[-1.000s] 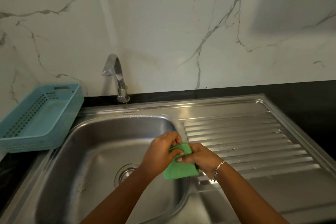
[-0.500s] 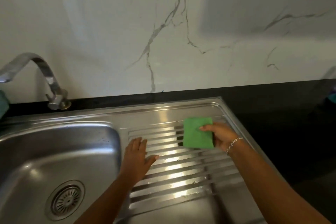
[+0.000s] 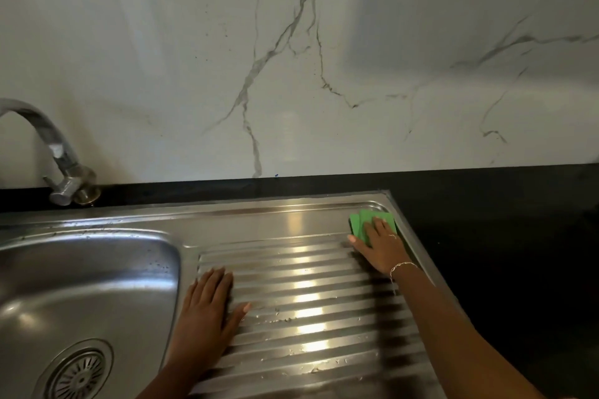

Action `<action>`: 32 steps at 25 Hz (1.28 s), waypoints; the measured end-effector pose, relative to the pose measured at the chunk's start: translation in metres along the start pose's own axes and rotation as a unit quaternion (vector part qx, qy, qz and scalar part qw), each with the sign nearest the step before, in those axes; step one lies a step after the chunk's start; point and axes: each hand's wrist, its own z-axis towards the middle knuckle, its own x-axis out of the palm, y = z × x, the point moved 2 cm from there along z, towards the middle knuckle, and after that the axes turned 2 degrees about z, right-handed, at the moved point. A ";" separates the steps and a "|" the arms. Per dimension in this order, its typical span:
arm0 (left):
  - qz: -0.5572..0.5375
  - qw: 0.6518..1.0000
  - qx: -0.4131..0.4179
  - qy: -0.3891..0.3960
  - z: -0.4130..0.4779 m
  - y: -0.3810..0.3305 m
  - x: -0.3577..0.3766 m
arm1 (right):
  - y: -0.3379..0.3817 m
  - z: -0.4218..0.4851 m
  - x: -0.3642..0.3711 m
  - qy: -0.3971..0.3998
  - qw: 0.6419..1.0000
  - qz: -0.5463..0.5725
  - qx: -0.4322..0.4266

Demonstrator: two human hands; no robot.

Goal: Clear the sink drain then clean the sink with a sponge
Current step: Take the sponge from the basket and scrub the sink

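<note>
Quick count of what's in front of me: one green sponge (image 3: 369, 214), one steel sink bowl (image 3: 97, 285) with one round drain strainer (image 3: 79, 372) at its bottom, one ribbed drainboard (image 3: 308, 301) and one curved faucet (image 3: 61, 165) at the back left.

My right hand (image 3: 379, 244) lies flat on top of the sponge with the fingers stretched out, pressing it down rather than gripping it. The sponge sits in the far right corner of the drainboard, right up against the raised rim. Two green edges peek out past my fingers, so it may be folded over, but I can't tell for sure. There's one thin bracelet (image 3: 402, 267) on that wrist and one ring (image 3: 392, 236) on a finger.

My left hand (image 3: 207, 308) holds nothing. It's spread palm-down on the near left end of the drainboard, just beside the bowl, thumb sticking out to the right.

Around all that: little pale flecks (image 3: 282, 320) are scattered over the ribs between my hands, the black table (image 3: 502, 253) runs off to the right, and a white marble-look wall (image 3: 291, 58) stands behind. My own hand covers most of the sponge.
</note>
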 end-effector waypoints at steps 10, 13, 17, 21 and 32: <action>0.017 1.000 0.006 0.018 0.001 0.001 -0.005 | 0.003 0.035 0.000 -0.025 0.999 -0.029 0.033; 0.011 1.000 0.011 0.015 0.003 -0.003 -0.006 | 0.004 0.041 0.001 -0.050 0.997 -0.040 0.042; -0.022 1.000 0.003 -0.005 0.002 0.003 0.003 | 0.017 0.040 0.004 -0.043 0.996 -0.033 0.066; -0.071 0.995 -0.068 -0.029 -0.005 0.011 -0.002 | 0.061 0.037 0.018 -0.049 0.997 -0.035 0.044; -0.232 0.957 -0.153 -0.086 -0.020 0.018 -0.006 | 0.207 0.017 0.052 -0.026 0.999 -0.020 -0.039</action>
